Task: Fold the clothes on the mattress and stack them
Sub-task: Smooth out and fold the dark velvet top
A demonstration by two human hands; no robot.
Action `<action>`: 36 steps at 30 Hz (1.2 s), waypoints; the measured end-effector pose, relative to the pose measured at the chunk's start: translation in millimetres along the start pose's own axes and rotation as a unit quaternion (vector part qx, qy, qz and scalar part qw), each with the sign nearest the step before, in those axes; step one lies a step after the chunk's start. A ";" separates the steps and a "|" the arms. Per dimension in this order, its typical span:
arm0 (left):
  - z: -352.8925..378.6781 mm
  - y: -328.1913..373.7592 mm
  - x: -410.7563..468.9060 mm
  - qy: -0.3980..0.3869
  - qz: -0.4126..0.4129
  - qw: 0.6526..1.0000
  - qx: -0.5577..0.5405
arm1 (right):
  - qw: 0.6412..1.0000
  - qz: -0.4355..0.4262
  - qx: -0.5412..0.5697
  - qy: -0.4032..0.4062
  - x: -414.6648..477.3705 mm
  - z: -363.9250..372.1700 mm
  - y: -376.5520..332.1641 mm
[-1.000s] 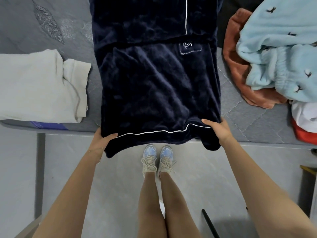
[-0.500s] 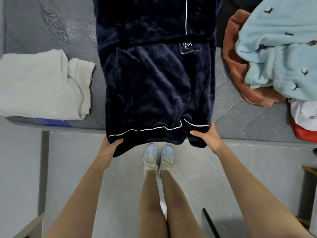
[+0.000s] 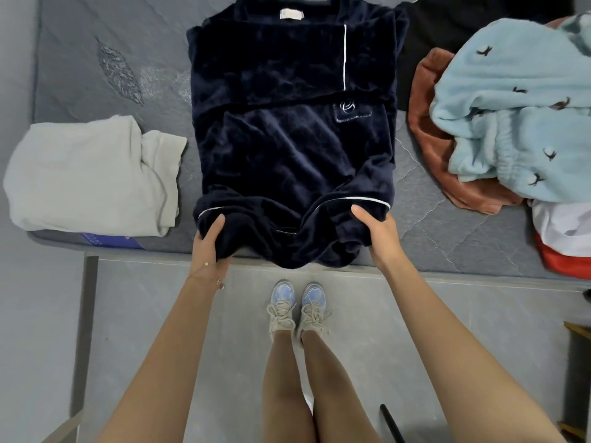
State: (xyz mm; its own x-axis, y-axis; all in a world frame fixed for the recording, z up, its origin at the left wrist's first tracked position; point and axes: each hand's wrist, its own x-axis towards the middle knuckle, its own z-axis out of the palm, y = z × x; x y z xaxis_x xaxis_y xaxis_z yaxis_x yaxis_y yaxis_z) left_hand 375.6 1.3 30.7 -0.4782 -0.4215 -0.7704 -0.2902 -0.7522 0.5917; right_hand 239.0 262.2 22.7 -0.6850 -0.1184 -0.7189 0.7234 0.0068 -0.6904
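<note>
A navy velvet top (image 3: pixel 287 148) with white piping lies flat on the grey mattress (image 3: pixel 80 59), its sleeves folded across the chest. My left hand (image 3: pixel 209 241) grips the hem's left corner and my right hand (image 3: pixel 375 233) grips the right corner. The hem is bunched and lifted at the mattress's near edge. A folded off-white garment (image 3: pixel 89 174) rests to the left.
An unfolded heap sits at the right: a light blue fleece piece (image 3: pixel 518 116) over a rust-coloured one (image 3: pixel 435 148), with white and red clothes (image 3: pixel 566 241) below and a black garment (image 3: pixel 447 30) behind. My feet stand on the grey floor by the mattress edge.
Both hands have closed more tightly on the hem and pushed it forward onto the mattress, so it bunches. The view has tilted, showing the collar.
</note>
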 end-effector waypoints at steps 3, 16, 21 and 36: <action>25.0 21.8 9.8 -0.028 0.011 0.999 -0.034 | 0.999 -0.010 0.030 -0.023 9.5 16.2 -25.3; 112.8 113.8 86.5 -0.071 -0.004 0.990 -0.121 | 0.989 0.005 0.122 0.080 75.6 82.6 -123.8; 133.1 161.7 121.4 -0.067 -0.020 0.983 -0.172 | 0.970 -0.054 0.191 0.138 104.0 102.9 -168.0; 187.1 250.2 231.1 -0.042 -0.047 0.982 -0.178 | 0.953 -0.097 0.208 0.199 206.8 129.6 -268.5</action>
State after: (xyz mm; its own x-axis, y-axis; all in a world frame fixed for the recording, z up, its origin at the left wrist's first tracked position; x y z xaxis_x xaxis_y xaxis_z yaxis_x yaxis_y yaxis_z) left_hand 37.3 -189.5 45.1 -0.5335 -0.3106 -0.7867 -0.0349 -0.9212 0.3875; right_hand -85.7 107.2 69.9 -0.7275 0.3097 -0.6123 0.4956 -0.3799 -0.7810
